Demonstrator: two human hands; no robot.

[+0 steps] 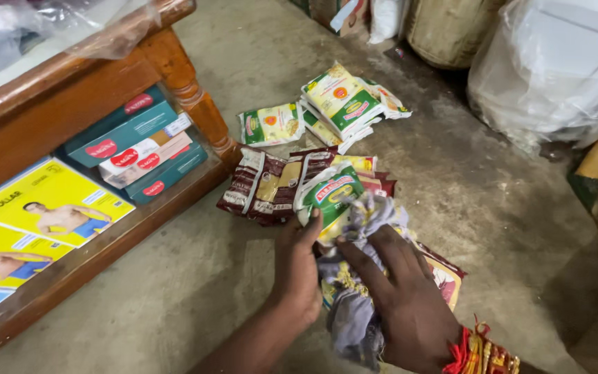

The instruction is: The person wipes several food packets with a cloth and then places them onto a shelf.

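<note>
My left hand (297, 266) grips a green and white food packet (330, 197) by its lower edge, above the concrete floor. My right hand (403, 298), with red and gold thread bands at the wrist, holds a crumpled grey cloth (365, 225) pressed against that packet; the cloth hangs down under the hand. Beneath both hands lies another yellowish packet (444, 277), partly hidden. Dark maroon packets (268, 183) lie just beyond my left hand. Further back, a loose stack of green and yellow packets (344, 104) rests on the floor.
A wooden display counter (174, 69) with a turned leg stands at the left, its lower shelf holding teal boxes (133, 142) and yellow flat boxes (50, 201). White plastic-wrapped bundles (555, 62) and a sack (451, 28) crowd the back right.
</note>
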